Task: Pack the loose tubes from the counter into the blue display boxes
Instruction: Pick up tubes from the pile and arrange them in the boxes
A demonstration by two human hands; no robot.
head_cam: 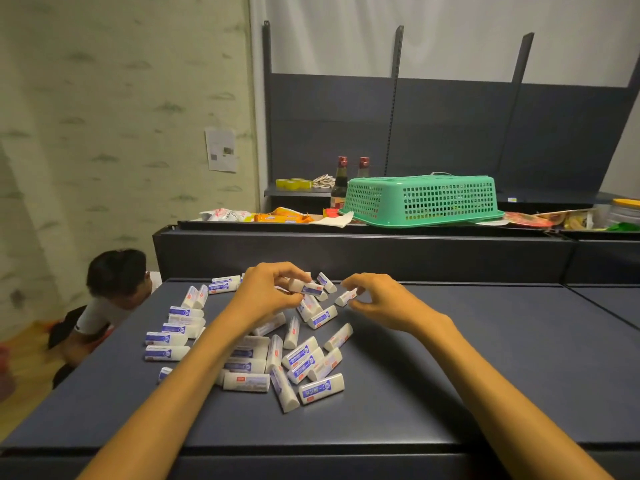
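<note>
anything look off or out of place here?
Yes. The green basket lies upside down on the back shelf, over the snack packets. The tubes lie scattered every which way on the counter, and no blue display boxes are in view.

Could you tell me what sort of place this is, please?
Probably a small shop or its stockroom. Dark slotted shelving uprights stand behind, sauce bottles and packaged snacks sit on the far counter by an upturned green basket, and many identical white tubes lie loose on the dark counter.

Tubes on counter, basket behind
</note>
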